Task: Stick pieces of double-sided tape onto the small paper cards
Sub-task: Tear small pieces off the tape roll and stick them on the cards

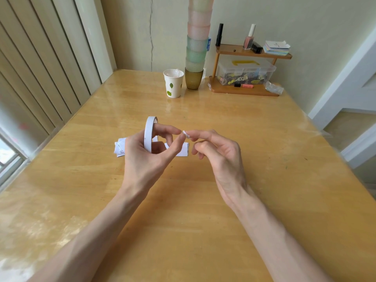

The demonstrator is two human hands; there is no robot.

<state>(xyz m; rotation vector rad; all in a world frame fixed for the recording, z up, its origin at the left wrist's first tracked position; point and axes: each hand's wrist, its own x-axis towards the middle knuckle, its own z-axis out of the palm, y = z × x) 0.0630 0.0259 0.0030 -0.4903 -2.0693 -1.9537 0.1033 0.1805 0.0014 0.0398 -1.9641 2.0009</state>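
The left hand [146,153] is gripping the white double-sided tape roll [149,129]. The right hand [220,153] is pinching a small white tape piece [186,135] above the white paper cards [120,148] lying on the wooden bench [203,210]. Lowering the piece flat should avoid wrinkles.

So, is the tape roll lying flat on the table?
No. The tape roll stands on edge in the left hand, above the cards.
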